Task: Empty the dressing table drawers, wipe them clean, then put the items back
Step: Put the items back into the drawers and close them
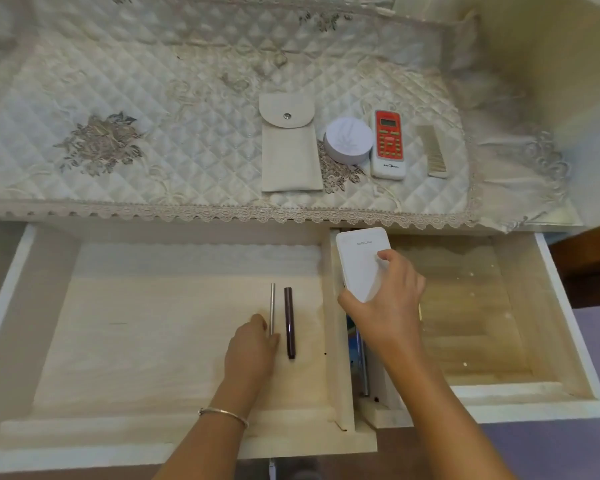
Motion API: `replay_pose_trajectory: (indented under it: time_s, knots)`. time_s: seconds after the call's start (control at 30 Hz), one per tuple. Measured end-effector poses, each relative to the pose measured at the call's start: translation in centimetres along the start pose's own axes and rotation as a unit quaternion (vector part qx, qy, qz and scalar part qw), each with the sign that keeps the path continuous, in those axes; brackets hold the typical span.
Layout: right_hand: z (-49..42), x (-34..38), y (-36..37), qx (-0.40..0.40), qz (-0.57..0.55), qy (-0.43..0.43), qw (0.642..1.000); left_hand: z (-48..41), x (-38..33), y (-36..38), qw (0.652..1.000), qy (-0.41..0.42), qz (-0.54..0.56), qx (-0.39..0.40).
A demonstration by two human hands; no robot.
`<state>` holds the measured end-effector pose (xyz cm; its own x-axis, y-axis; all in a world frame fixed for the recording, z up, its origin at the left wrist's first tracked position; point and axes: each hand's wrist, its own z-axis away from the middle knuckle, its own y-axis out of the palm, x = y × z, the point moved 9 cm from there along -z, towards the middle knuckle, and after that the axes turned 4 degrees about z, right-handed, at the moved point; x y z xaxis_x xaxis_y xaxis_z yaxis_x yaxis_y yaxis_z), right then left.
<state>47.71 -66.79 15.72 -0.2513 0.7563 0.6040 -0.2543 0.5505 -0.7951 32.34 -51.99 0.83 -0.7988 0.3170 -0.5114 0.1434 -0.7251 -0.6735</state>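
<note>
Quilted counter [160, 84] above the divider [334, 348] — left of it, left hand [252, 353] pinches silver pen [272, 306]; right, right hand [387, 306] grips power bank [359, 261].

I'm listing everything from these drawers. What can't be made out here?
All in the head view:
- Items at the left edge of the right drawer: hidden by the right hand and power bank; only grey and blue slivers show.
- Contents of the pouch: flap shut.
- Labels on the remote: too small.
- Near end of the stick: hidden by the left hand.
</note>
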Motion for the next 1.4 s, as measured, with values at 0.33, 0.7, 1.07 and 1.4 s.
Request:
replay_pose_trajectory:
  time_s: [0.33,0.7,1.07,1.4]
  knots:
    - [1.9,7.4,2.5,0.025,0.038,-0.114,0.992,4.6,-0.4,-14.0,0.980,0.087,-0.077,-0.161]
    - [6.7,25.4,11.5,0.084,0.013,-0.243,0.966,11.0,11.7,-34.0,0.925,0.050,-0.176,-0.334]
    - [16.5,41.6,28.0,0.131,0.025,-0.200,0.971,8.3,32.7,-49.2,0.935,0.044,-0.203,-0.288]
    - [18.5,48.0,41.6,0.226,0.091,-0.169,0.955,1.0,42.5,-49.7,0.964,0.014,-0.145,-0.221]
